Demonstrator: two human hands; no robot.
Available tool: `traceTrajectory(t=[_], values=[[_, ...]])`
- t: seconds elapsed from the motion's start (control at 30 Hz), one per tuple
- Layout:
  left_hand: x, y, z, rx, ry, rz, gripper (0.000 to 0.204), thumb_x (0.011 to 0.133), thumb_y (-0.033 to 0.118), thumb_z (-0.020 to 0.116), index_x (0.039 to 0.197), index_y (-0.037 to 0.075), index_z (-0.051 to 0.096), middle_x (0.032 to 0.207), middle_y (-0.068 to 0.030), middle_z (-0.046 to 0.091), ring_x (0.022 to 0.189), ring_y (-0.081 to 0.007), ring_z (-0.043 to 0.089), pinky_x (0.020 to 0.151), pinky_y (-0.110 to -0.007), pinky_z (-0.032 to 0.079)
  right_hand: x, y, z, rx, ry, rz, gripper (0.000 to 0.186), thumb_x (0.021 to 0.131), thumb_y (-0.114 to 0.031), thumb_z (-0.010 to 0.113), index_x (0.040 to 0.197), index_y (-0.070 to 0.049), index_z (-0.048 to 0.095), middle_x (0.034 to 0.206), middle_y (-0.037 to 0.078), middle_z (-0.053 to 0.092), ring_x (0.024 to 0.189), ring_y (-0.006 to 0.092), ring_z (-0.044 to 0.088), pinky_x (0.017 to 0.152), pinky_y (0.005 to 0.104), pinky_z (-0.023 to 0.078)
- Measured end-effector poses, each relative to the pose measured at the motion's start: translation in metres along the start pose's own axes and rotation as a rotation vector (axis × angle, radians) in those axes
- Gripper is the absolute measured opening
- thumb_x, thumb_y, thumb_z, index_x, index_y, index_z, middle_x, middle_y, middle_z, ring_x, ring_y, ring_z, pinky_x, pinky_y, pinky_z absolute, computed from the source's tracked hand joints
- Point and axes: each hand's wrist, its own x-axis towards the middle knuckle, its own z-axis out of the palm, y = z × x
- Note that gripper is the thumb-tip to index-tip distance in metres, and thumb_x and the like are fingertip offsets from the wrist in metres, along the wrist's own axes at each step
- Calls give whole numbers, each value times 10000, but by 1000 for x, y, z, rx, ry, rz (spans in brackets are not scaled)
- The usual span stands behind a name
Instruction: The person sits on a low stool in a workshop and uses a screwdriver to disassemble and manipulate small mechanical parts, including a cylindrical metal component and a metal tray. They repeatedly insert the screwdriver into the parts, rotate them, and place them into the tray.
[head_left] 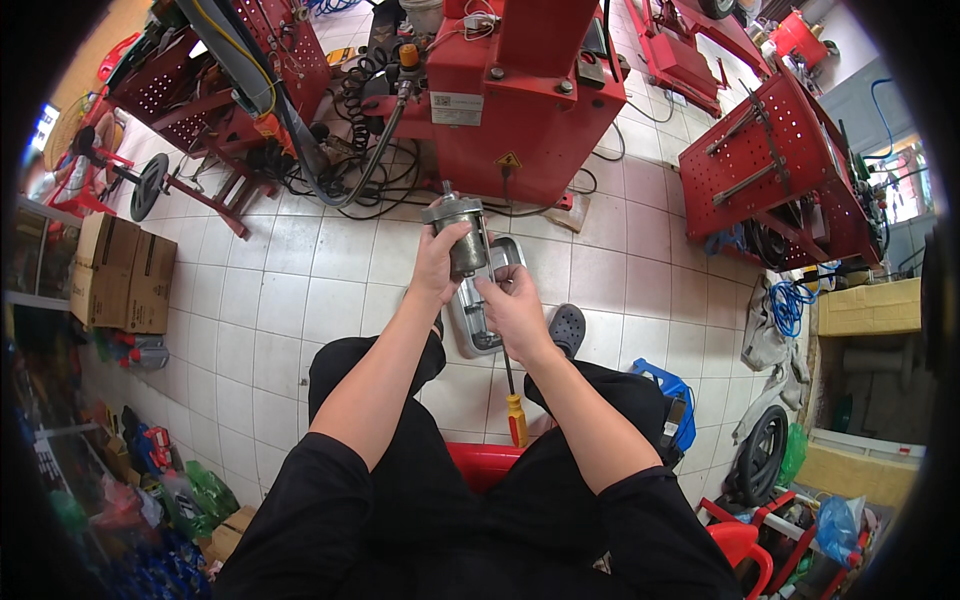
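Note:
A cylindrical metal motor, much like a starter motor, is raised in front of me with its thin shaft pointing away. My left hand is wrapped round its left side, the thumb lying across the casing. At the lower right end of the motor, my right hand is closed in a pinch; what is between the fingertips is too small to make out. Beneath both hands a grey metal tray rests on the floor, with metal parts inside. A screwdriver with a yellow and red handle points toward the tray, its tip hidden behind my right hand.
A red machine stands ahead, with black cables and hoses on the tiles around its base. Cardboard boxes are at the left. To the right stands a red perforated cabinet. A blue plastic case sits beside my right leg.

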Motion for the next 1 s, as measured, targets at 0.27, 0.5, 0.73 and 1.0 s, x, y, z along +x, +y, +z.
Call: traceTrajectory(t=[0.27, 0.5, 0.73, 1.0], values=[[1, 2, -2, -23, 30, 24, 464, 795, 130, 590, 1215, 111, 395, 978, -123, 580, 856, -242, 627, 675, -354, 550, 4, 1, -7, -92, 22, -79, 247, 852, -156, 619, 955, 54, 541, 718, 71, 591, 533, 115, 564, 420, 244, 433], [-1, 5, 3, -16, 31, 19, 485, 786, 128, 593, 1223, 107, 386, 974, -137, 576, 876, -253, 621, 673, -343, 548, -1, -5, -1, 31, 40, -48, 265, 890, -207, 583, 967, 44, 543, 663, 68, 579, 544, 113, 572, 454, 235, 442], [0, 2, 3, -14, -24, 27, 524, 785, 81, 598, 1239, 128, 340, 980, -151, 567, 864, -276, 628, 654, -359, 557, 4, 0, -2, -116, 94, -100, 240, 915, -221, 553, 887, 17, 539, 646, 38, 542, 515, 79, 463, 481, 244, 375], [-2, 1, 3, -39, -13, 24, 536, 784, 65, 604, 1243, 113, 330, 984, -146, 566, 854, -280, 634, 672, -365, 557, 2, -1, -7, 111, -75, 31, 233, 904, -222, 578, 867, 3, 527, 646, 20, 517, 547, 65, 453, 482, 216, 344]])
